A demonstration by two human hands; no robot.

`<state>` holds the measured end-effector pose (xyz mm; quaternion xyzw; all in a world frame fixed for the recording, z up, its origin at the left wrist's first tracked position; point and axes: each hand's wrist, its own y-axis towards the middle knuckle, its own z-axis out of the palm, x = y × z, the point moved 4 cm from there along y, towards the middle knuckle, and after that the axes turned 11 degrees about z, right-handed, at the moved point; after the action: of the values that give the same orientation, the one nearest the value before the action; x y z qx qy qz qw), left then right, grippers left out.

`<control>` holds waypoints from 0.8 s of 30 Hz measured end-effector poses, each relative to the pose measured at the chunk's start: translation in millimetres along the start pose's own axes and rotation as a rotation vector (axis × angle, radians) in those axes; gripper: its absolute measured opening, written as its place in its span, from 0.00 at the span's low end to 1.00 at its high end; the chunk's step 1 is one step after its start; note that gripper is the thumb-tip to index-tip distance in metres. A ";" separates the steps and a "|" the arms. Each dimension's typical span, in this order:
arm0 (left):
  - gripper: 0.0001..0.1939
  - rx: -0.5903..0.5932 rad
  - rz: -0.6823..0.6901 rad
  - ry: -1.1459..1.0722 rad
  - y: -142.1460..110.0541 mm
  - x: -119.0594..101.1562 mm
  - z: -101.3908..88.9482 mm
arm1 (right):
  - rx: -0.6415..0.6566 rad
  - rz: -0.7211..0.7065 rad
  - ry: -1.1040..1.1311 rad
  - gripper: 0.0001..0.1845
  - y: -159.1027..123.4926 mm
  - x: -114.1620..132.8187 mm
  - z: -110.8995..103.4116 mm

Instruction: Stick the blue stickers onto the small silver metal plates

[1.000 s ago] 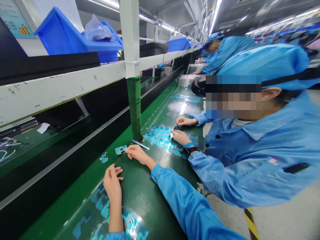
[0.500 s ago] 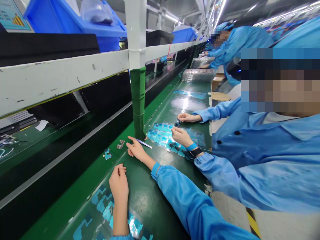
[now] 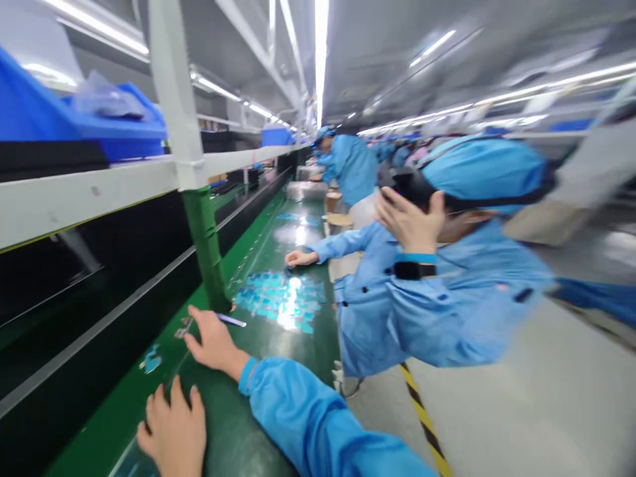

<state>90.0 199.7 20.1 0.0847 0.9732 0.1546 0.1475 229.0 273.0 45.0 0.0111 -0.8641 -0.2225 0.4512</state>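
Observation:
My right hand (image 3: 213,339) reaches over the green bench with thumb and forefinger apart. Their tips are beside a small greyish metal-looking part (image 3: 183,328); whether they touch it I cannot tell. A pair of tweezers (image 3: 231,320) lies just beyond that hand. My left hand (image 3: 175,427) is open, fingers spread, low over the near bench. Ahead of its fingertips rests a small blue piece (image 3: 151,360) with a pale edge. Part of a clear sheet with blue pieces (image 3: 130,467) shows at the bottom, mostly hidden or out of view.
A green-wrapped post (image 3: 205,245) stands behind the tweezers. Across the bench (image 3: 268,348) lies another sheet of blue pieces (image 3: 278,298). At the right a co-worker in blue (image 3: 427,311) has one hand on the bench, the other raised to their headgear. Blue bins (image 3: 124,126) sit above.
The view has swung up and right. My left hand has spread its fingers; my right hand has come to the metal-looking part. The co-worker's nearer hand has risen from the sheet to their headgear.

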 end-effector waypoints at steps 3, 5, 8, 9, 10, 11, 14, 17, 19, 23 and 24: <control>0.30 0.081 -0.109 0.001 6.3 1.4 6.5 | 0.038 -0.183 -0.319 0.43 3.0 7.9 1.3; 0.29 0.118 -0.168 0.008 9.1 1.7 9.2 | 0.070 -0.230 -0.441 0.43 7.6 6.8 8.3; 0.28 0.132 -0.177 -0.023 10.1 -0.6 8.6 | 0.162 -0.226 -0.530 0.35 17.0 -1.2 29.9; 0.28 0.124 -0.179 -0.043 9.7 -1.5 7.2 | 0.204 -0.198 -0.547 0.32 20.2 -5.3 38.5; 0.28 0.113 -0.175 -0.061 9.3 -2.6 5.4 | 0.242 -0.164 -0.559 0.31 22.9 -9.3 46.3; 0.28 0.101 -0.169 -0.070 8.8 -3.7 3.4 | 0.272 -0.133 -0.564 0.30 24.9 -12.8 52.7; 0.28 0.070 -0.135 -0.051 7.5 -6.4 -1.4 | 0.266 -0.103 -0.525 0.37 26.0 -15.7 57.9; 0.28 0.033 -0.104 -0.064 6.1 -6.7 -2.3 | 0.169 -0.144 -0.445 0.43 22.0 -8.0 46.4; 0.29 0.028 -0.088 -0.085 5.1 -6.7 -0.7 | 0.102 -0.175 -0.410 0.43 19.5 -1.0 37.6; 0.29 0.040 -0.090 -0.051 3.4 -7.3 2.1 | -0.006 -0.133 -0.427 0.45 20.7 4.8 30.7; 0.29 0.041 -0.097 -0.039 3.2 -7.4 2.5 | -0.043 -0.117 -0.434 0.46 21.9 4.8 30.6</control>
<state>98.2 201.9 20.8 0.0437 0.9761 0.1257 0.1720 206.1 303.1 42.2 0.0036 -0.9340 -0.2638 0.2410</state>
